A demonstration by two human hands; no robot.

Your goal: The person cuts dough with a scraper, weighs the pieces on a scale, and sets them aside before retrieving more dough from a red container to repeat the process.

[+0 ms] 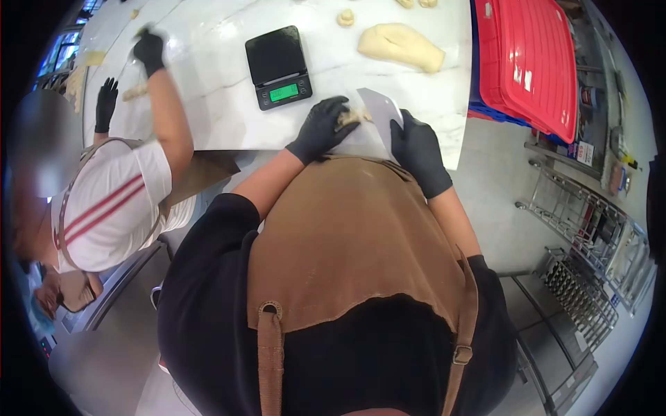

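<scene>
Black gloves cover both hands at the near edge of the white marble table. My left hand [323, 130] has its fingers curled around a small piece of dough [349, 118], part of which its fingers hide. In my right hand [418, 149] is a flat white dough scraper [381, 116], tilted, its blade close beside that dough. A digital scale [278, 66] with a lit green display stands just beyond my left hand. Farther back lies a large pale slab of dough [401, 46], with a small dough ball [345, 17] to its left.
At my left a co-worker in a white shirt [114, 201] works at the same table with black-gloved hands, near a dough strip [135, 91]. Red-lidded crates [528, 62] stand against the table's right side. Metal racks [583, 222] are farther right.
</scene>
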